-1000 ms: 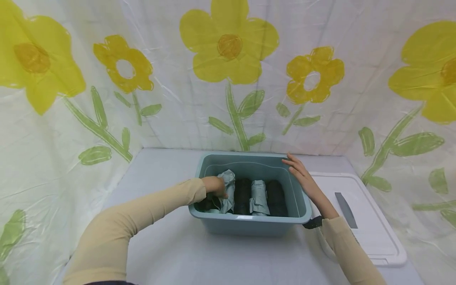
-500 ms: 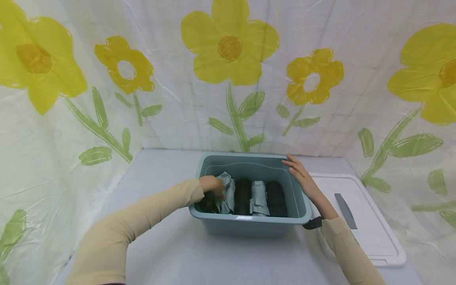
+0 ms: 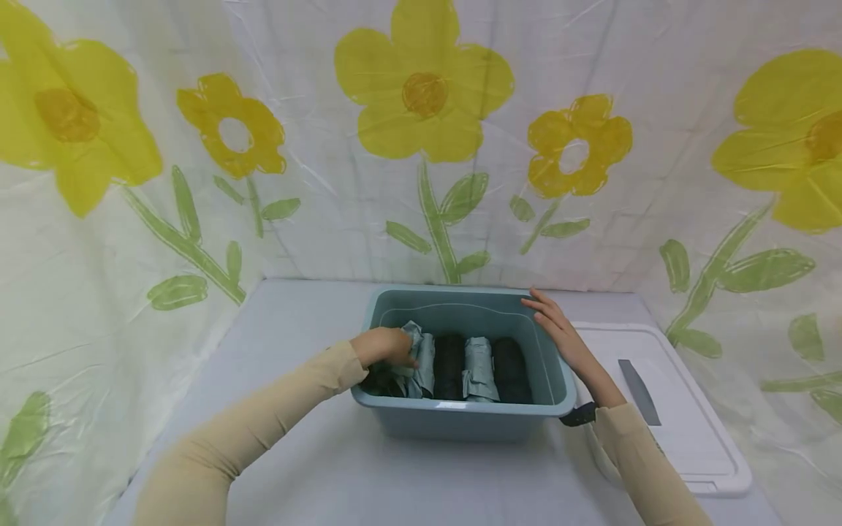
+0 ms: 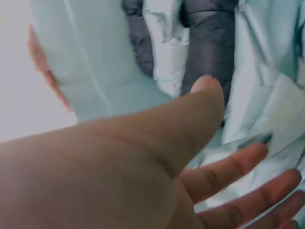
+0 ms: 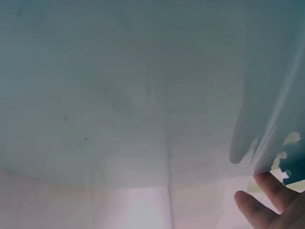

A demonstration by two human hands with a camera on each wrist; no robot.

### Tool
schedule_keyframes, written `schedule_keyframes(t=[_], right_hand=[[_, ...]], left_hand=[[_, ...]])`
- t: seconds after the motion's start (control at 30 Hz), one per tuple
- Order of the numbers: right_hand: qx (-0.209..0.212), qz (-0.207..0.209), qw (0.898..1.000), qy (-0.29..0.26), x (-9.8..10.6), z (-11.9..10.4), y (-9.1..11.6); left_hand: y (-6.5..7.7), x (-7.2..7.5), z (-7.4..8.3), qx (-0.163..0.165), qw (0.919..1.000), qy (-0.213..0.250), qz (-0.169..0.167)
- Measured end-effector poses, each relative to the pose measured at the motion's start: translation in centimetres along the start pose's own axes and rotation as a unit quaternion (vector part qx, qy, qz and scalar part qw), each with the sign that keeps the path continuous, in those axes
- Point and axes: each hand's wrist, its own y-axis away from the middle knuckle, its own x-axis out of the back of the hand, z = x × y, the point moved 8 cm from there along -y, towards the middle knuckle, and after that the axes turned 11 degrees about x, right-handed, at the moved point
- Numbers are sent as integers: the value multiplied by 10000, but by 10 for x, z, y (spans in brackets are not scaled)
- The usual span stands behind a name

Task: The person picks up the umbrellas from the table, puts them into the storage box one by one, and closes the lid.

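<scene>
My left hand [image 3: 387,346] is inside the left end of a blue-grey plastic bin [image 3: 460,408], over crumpled light blue fabric [image 4: 281,114]. In the left wrist view its fingers are extended and spread, with the fingertips at the fabric and the thumb apart. To its right lie a light blue fabric roll [image 3: 425,364], a black roll [image 3: 449,369], another light blue roll [image 3: 479,369] and a second black roll [image 3: 511,371]. Something dark [image 3: 381,381] is partly hidden below my left hand. My right hand [image 3: 559,332] rests with straight fingers on the bin's right rim.
A white lid [image 3: 684,416] with a grey handle lies right of the bin, partly behind my right forearm. The bin stands on a pale table [image 3: 316,467]. A flower-printed curtain [image 3: 316,241] hangs behind and at both sides.
My left hand has shifted a little to the left inside the bin. The light blue fabric beside it has leaned left and sunk lower. My right hand stays on the rim.
</scene>
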Motion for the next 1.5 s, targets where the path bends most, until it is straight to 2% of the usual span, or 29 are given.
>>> schedule_keyframes(t=[0.07, 0.13, 0.2, 0.3, 0.43, 0.5, 0.57, 0.67, 0.87, 1.13, 1.33, 1.5], right_hand=[[109, 37, 9999, 50, 2, 0, 0], [132, 42, 9999, 58, 3, 1, 0], [118, 58, 9999, 67, 4, 1, 1], [-19, -2, 10000, 69, 4, 1, 2], [-137, -79, 9998, 104, 3, 1, 4], [-159, -70, 9998, 133, 3, 1, 5], [-181, -29, 9996, 223, 4, 1, 6], [-210, 45, 9984, 531, 7, 0, 8], [-369, 344, 9913, 1217, 15, -1, 15], [-543, 504, 9875, 1394, 25, 2, 30], [-428, 671, 9807, 1788, 40, 8, 50], [-521, 758, 9724, 2143, 57, 12, 67]], left_hand=[[40, 24, 8, -3, 9995, 301, -42], [74, 44, 14, -69, 9981, 615, 12], [95, 56, 16, -275, 9958, 856, 141], [113, 67, 16, -773, 9884, 1231, 449], [127, 75, 9, -1526, 9698, 1724, 810], [133, 77, 4, -1803, 9604, 1890, 965], [139, 78, -2, -1987, 9528, 2023, 1082], [144, 78, -12, -2042, 9449, 2220, 1270], [144, 71, -35, -1775, 9294, 2823, 1584], [140, 59, -51, -1722, 9119, 3092, 2076], [133, 48, -60, -1614, 8944, 3599, 2107], [127, 39, -62, -1604, 8825, 3904, 2074]])
